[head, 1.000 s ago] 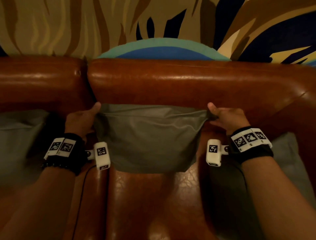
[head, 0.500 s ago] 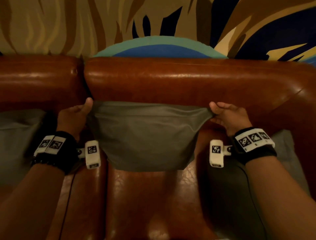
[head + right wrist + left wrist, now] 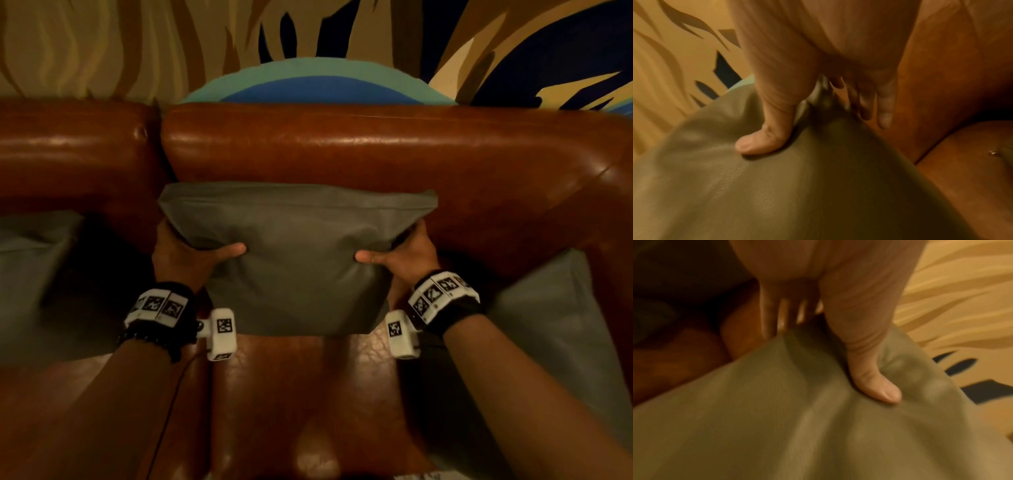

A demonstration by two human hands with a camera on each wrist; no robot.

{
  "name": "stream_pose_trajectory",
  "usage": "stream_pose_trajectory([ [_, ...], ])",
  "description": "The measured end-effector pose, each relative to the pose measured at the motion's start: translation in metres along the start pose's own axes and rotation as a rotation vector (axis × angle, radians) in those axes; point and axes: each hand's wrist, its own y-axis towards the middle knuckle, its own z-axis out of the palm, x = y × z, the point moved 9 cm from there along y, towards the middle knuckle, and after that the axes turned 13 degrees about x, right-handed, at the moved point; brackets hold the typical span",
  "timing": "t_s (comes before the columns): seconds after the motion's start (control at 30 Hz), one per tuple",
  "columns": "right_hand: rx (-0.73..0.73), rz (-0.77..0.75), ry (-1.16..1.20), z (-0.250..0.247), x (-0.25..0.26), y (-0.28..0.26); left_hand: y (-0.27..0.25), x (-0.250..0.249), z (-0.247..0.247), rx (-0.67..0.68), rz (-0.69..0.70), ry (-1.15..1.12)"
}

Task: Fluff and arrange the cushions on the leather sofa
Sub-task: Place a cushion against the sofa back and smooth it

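A grey cushion (image 3: 294, 253) stands upright against the backrest of the brown leather sofa (image 3: 376, 150), its lower edge on the seat. My left hand (image 3: 185, 255) grips its left side, thumb pressed into the front face and fingers behind it. My right hand (image 3: 404, 255) grips the right side the same way. In the left wrist view the thumb dents the grey cushion (image 3: 818, 426); the fingers (image 3: 783, 313) reach behind it. The right wrist view shows the thumb on the grey cushion (image 3: 797, 186) and the fingers (image 3: 879, 104) behind, by the leather.
Another grey cushion (image 3: 30, 274) lies on the seat at the left, and a third (image 3: 555, 329) leans at the right by the sofa arm. A patterned wall (image 3: 102, 44) rises behind the backrest. Bare brown seat (image 3: 291, 394) lies in front of me.
Both hands left the cushion's top corners and moved down to its sides, thumbs now on the front. The cushion looks fuller, with its top edge straight rather than sagging.
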Motion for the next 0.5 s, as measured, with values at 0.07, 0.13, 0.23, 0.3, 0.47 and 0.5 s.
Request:
stream_pose_trajectory([
  [0.07,-0.068,0.006,-0.018,-0.007,0.005,0.003,-0.009,-0.009,-0.008,-0.121,0.086,-0.002],
  [0.13,-0.095,0.018,-0.002,-0.006,0.002,0.001,-0.039,-0.006,-0.006,-0.184,0.067,-0.041],
  [0.23,-0.125,0.033,0.052,-0.007,-0.014,-0.004,-0.077,-0.002,0.019,-0.015,0.008,-0.003],
  [0.3,-0.13,0.035,0.026,-0.009,-0.018,-0.007,-0.085,-0.005,0.054,0.328,0.049,-0.109],
  [0.47,-0.05,0.058,-0.039,-0.007,-0.022,-0.01,-0.083,-0.037,0.124,0.848,0.158,-0.145],
  [0.5,-0.023,0.06,-0.072,-0.008,-0.025,-0.01,-0.073,-0.041,0.128,0.837,0.15,-0.166],
])
